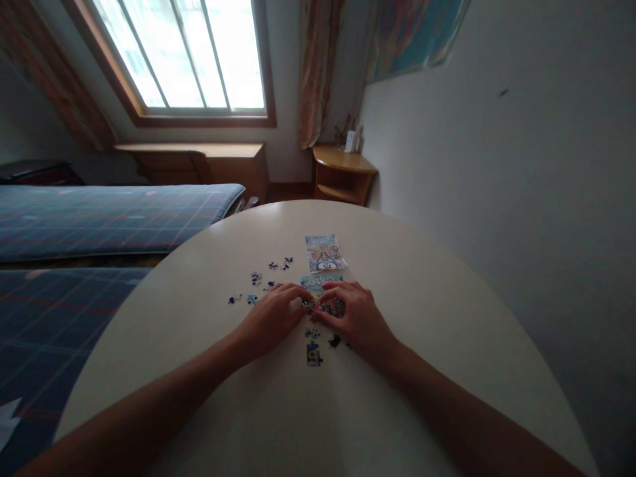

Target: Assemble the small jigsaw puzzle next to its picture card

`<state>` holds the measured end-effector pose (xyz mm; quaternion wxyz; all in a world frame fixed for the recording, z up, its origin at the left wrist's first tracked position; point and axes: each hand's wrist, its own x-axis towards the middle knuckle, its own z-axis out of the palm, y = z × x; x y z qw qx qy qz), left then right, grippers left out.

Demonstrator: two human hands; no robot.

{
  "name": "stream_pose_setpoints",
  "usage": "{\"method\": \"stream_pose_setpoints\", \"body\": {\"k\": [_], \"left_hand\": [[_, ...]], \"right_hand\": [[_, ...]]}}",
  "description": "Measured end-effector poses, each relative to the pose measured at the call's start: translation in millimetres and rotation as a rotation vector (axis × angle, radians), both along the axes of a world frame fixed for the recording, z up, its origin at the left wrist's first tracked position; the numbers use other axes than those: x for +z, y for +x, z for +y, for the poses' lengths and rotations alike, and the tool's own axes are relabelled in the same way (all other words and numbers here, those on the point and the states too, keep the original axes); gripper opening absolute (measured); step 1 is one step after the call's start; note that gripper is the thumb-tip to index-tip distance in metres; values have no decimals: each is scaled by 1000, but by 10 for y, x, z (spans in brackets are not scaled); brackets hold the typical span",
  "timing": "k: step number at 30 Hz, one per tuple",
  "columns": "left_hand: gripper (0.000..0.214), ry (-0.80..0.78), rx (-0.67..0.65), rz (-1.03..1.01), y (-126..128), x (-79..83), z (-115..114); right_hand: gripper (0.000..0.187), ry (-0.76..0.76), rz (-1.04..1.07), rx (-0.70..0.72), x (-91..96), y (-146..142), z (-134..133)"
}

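Note:
A partly covered jigsaw puzzle (334,306) lies on the table between my hands, its colourful upper part (320,285) showing past the fingertips. My left hand (275,317) is at its left side, thumb and fingers curled closed on a small puzzle piece (307,304). From the right, my right hand (358,319) arches over the puzzle, thumb and forefinger closed at its lower left on what looks like a piece; the fingers partly hide it. Just below the hands lie a joined yellow and blue cluster (314,354), some small pieces (312,333) and a dark piece (334,340).
A printed picture packet (324,254) lies beyond the puzzle. Several loose pieces (256,278) are scattered to the left on the round white table (427,291). Beds with plaid covers (114,218) stand left, a wall at right, and a wooden corner stand (342,159) behind.

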<state>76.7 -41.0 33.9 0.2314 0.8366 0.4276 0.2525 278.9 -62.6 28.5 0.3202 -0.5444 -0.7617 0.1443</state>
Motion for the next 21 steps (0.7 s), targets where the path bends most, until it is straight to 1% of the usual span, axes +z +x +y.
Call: {"method": "stream_pose_setpoints", "body": {"k": [3, 5, 10, 13, 16, 21], "left_hand": [[19, 37, -12, 45, -1, -17, 5], [19, 69, -42, 49, -12, -36, 13], [20, 159, -121, 67, -46, -47, 12], [29, 218, -153, 110, -55, -26, -13], [35, 271, -170, 181, -57, -18, -25], [31, 324, -194, 245, -60, -28, -16]], "right_hand": [[21, -27, -15, 7, -18, 3, 4], [22, -25, -18, 11, -12, 17, -3], [16, -18, -46, 64, 34, 71, -53], [24, -16, -82, 81, 47, 103, -74], [27, 0, -91, 76, 48, 126, -77], [23, -14, -103, 67, 47, 146, -75]]}}
